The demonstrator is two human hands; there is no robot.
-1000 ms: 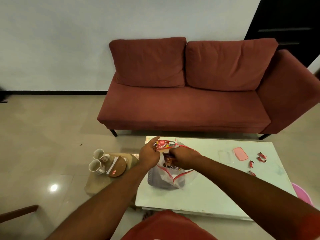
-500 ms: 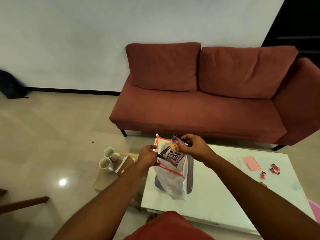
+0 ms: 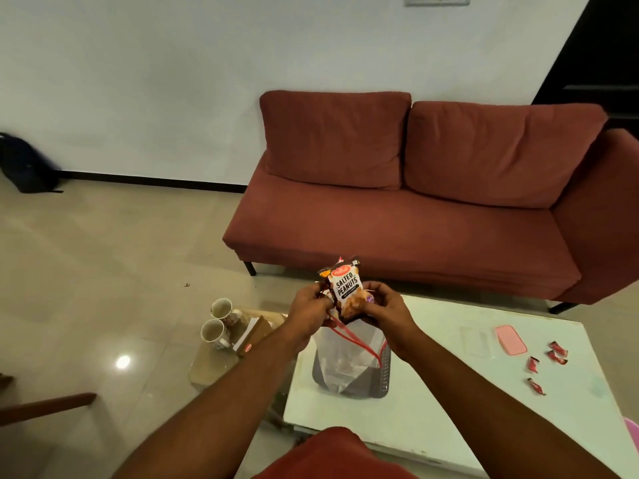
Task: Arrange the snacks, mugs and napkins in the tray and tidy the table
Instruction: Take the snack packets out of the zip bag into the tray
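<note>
A salted peanuts packet stands upright above the table, and my right hand grips its lower end, with a bit of purple wrapper showing by the fingers. My left hand pinches the red-trimmed mouth of a clear plastic bag that hangs below both hands. Under the bag a grey tray lies on the white table. Two mugs and a napkin holder sit on a low wooden stand left of the table.
On the table's right lie a pink lid, a clear container and several red wrappers. A red sofa stands behind the table. A dark bag leans on the wall at far left.
The peanuts packet has come up out of the plastic bag and now stands upright between both hands. The bag hangs lower over the tray. My view has shifted.
</note>
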